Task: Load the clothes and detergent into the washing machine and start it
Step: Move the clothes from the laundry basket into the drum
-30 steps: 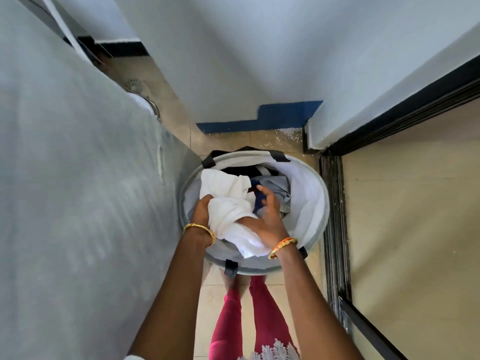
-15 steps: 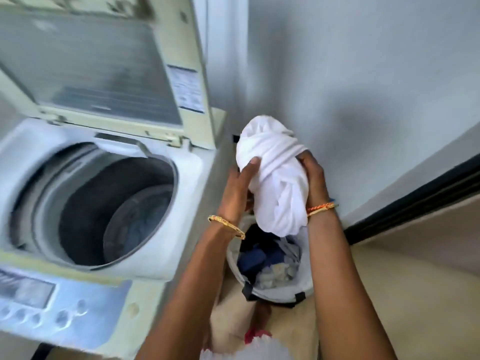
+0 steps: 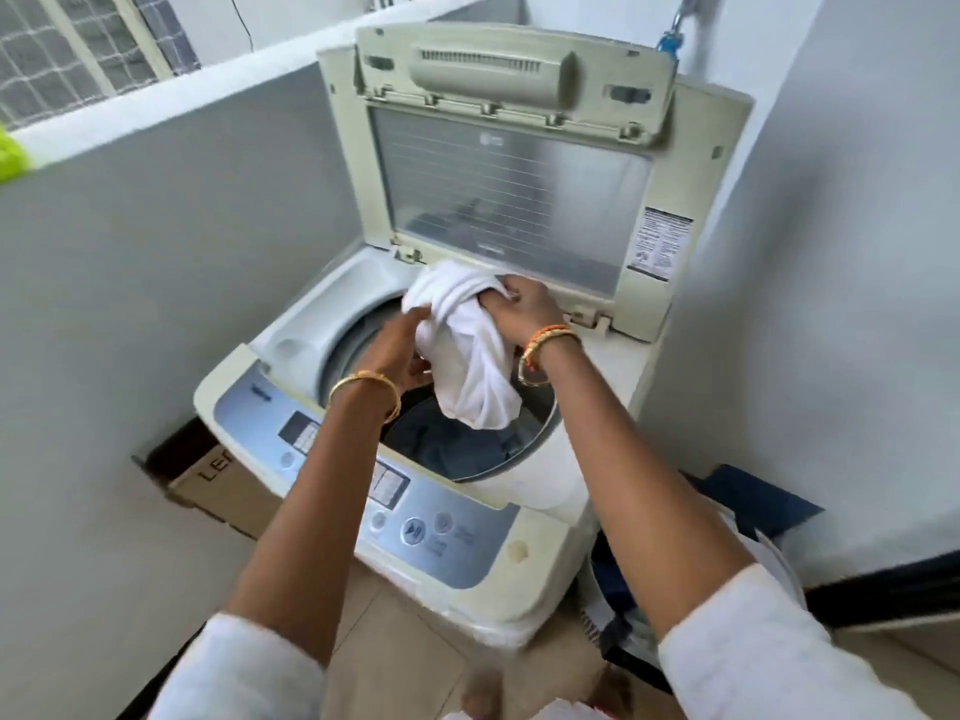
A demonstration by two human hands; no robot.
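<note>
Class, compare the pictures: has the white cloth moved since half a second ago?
Yes. The white cloth, held by both hands, has gone from above the laundry basket leftward to over the washing machine drum opening.

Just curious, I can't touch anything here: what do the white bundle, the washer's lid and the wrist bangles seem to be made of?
White bundle: soft woven fabric, probably cotton; it drapes and creases.
Lid: cream plastic frame, matte and yellowed, round a clear ribbed panel, glass or plastic.
Bangles: shiny gold-coloured metal, by the gleam; real gold cannot be told.
</note>
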